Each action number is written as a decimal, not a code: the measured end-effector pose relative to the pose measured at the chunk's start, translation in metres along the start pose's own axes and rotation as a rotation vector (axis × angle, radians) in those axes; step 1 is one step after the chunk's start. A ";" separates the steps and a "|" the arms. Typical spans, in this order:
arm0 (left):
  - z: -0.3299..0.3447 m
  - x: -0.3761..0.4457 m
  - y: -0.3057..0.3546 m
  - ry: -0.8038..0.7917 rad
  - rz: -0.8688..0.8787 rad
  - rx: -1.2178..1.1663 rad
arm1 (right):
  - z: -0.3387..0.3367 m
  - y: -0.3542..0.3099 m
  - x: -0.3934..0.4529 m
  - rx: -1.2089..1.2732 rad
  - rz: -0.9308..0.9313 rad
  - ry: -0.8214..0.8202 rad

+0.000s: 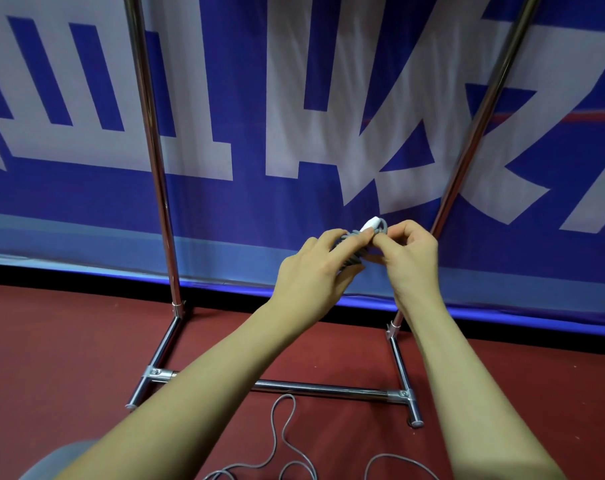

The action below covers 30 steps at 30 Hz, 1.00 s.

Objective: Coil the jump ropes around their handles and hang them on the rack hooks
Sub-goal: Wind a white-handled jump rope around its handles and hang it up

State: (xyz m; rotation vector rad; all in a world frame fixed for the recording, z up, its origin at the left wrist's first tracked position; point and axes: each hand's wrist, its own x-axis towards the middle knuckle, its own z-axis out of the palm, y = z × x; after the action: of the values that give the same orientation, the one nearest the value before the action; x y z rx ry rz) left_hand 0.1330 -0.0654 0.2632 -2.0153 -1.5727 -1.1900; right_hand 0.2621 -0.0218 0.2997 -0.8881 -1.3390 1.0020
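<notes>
With the coil done but loose, left hand [311, 271] grips the wound rope bundle [354, 252] in front of the rack [162, 188] while right hand [410, 252] fingers [386, 239] pinch its top turns by the white handle tip [372, 223], likely to lock it; a spare rope [283, 441] lies on the floor below the rack.

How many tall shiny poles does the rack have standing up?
2. The left pole rises from the floor left of the hands; the right pole leans up behind the right hand. The rack's top is out of view.

My left hand [311, 271] and right hand [410, 258] bare, no rings, no watch. Forearms behind the fingers [342, 241] bare, no sleeves in view. Short plain nails. Grey clothing patch far below left arm.
</notes>
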 end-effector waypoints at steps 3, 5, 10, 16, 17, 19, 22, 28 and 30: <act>0.000 0.001 -0.003 0.063 0.023 0.053 | -0.004 -0.001 0.002 0.061 0.012 -0.084; -0.001 0.001 -0.003 0.083 0.032 0.071 | -0.006 -0.002 0.002 0.115 0.035 -0.124; 0.000 0.002 -0.002 0.108 0.069 0.174 | -0.003 0.002 0.003 0.271 0.114 -0.132; 0.001 -0.002 -0.003 0.110 -0.010 0.112 | 0.003 0.010 -0.001 0.319 0.154 -0.094; 0.002 -0.002 -0.003 0.097 -0.023 0.099 | 0.003 0.011 -0.002 0.310 0.162 -0.082; 0.004 -0.001 -0.004 0.079 -0.033 0.127 | 0.004 0.013 -0.002 0.255 0.176 -0.056; 0.009 0.000 -0.009 0.114 0.024 0.237 | 0.004 0.014 0.000 0.185 0.209 -0.029; 0.012 0.000 -0.015 0.184 0.097 0.264 | -0.002 0.008 0.001 0.209 0.295 -0.109; 0.012 0.000 -0.015 0.188 0.100 0.263 | -0.003 0.007 0.002 0.197 0.303 -0.110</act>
State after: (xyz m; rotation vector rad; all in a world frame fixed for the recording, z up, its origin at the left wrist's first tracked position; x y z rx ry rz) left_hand 0.1243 -0.0522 0.2530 -1.7403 -1.4368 -1.0412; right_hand 0.2645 -0.0171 0.2940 -0.9117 -1.1920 1.4099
